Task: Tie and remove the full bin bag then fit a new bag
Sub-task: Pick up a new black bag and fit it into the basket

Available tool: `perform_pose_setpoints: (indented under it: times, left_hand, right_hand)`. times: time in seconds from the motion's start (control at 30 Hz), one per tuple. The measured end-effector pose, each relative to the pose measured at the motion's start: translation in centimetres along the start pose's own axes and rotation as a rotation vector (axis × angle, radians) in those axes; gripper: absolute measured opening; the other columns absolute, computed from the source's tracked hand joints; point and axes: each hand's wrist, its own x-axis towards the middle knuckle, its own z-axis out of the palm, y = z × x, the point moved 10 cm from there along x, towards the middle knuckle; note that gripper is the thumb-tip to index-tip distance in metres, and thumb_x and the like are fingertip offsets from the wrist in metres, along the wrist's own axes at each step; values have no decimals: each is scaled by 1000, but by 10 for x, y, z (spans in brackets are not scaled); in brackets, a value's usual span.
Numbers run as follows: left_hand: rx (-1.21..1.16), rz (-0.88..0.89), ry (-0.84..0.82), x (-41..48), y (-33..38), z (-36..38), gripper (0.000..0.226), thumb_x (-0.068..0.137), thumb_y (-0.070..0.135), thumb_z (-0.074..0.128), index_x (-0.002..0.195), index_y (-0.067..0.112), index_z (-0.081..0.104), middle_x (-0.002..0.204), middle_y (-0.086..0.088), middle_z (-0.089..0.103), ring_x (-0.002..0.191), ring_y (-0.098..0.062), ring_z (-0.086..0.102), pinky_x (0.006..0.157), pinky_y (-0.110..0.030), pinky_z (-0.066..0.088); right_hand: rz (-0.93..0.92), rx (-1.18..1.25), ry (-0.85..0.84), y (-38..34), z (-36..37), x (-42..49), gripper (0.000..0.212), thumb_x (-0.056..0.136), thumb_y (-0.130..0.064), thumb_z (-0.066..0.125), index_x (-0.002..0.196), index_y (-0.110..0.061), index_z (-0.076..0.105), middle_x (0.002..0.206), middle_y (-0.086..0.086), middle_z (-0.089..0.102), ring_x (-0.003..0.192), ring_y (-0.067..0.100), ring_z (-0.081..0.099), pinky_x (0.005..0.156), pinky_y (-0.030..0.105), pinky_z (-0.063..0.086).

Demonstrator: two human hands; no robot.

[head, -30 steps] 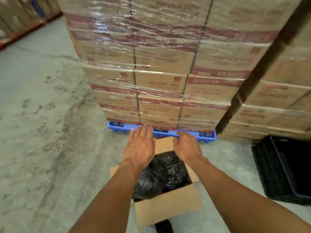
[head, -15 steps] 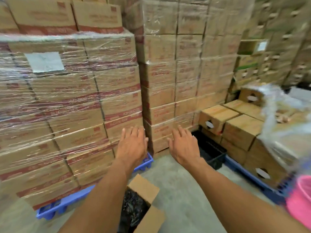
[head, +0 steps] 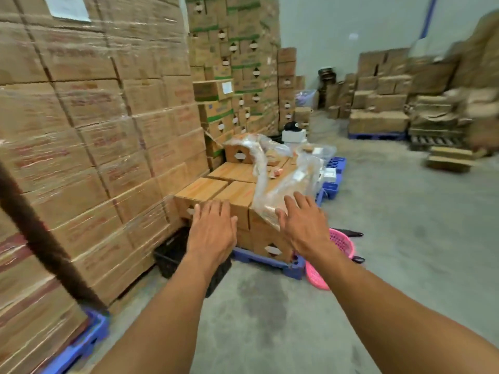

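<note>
Gone from view since a second ago is the bin bag; your left hand (head: 213,233) and right hand (head: 305,225) hover spread, empty; soft, probably heavy, so grip its gathered neck

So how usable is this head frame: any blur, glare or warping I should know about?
Head view: motion blur smears the wrapped box stack at left and the cartons at far right; both hands stay fairly sharp; wide-angle bending leans the stacks; soft glare on the loose clear plastic; even, flat lighting.
</note>
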Motion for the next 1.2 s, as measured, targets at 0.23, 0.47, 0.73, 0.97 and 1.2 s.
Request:
perform_pose_setpoints:
  times: [0.23, 0.47, 0.73, 0.97, 1.2]
  left_hand:
    - [-131, 171, -58, 135, 250, 68, 48, 98, 35, 31, 140, 14, 38, 141, -9, 49, 129, -27, 44, 110, -51, 29]
    - [-231, 282, -92, 237, 403, 121, 52, 99, 37, 24, 144, 14, 32, 147, -9, 42, 135, -28, 38, 116, -53, 21]
    - [-194, 320, -91, 406, 491, 215, 48, 99, 36, 28, 142, 16, 34, 142, -6, 46, 133, -25, 39, 115, -52, 21]
    - [-176, 306, -125, 584, 547, 288, 53, 99, 35, 24, 147, 12, 29, 147, -8, 41, 134, -28, 39, 114, -51, 24]
    - [-179, 211, -158, 715, 571, 372, 52, 99, 35, 23, 146, 14, 31, 146, -8, 43, 135, -27, 39, 115, -51, 21]
  right_hand:
    - [192, -156, -31, 266, -34, 46, 44, 98, -43, 36, 132, -18, 48, 142, 7, 47, 127, 30, 43, 97, 48, 40]
    - [322, -190, -79, 434, -28, 95, 44, 99, -44, 35, 132, -17, 47, 144, 6, 45, 129, 31, 41, 99, 48, 40]
    - [366, -161, -89, 573, 31, 232, 46, 99, -44, 34, 136, -18, 44, 148, 6, 41, 131, 32, 38, 97, 48, 41]
    - [333, -165, -111, 663, 73, 388, 48, 99, -44, 33, 138, -17, 43, 142, 7, 46, 127, 33, 42, 96, 47, 42]
    - [257, -165, -193, 745, 142, 532, 47, 100, -45, 31, 135, -17, 44, 137, 6, 51, 124, 33, 45, 95, 46, 43]
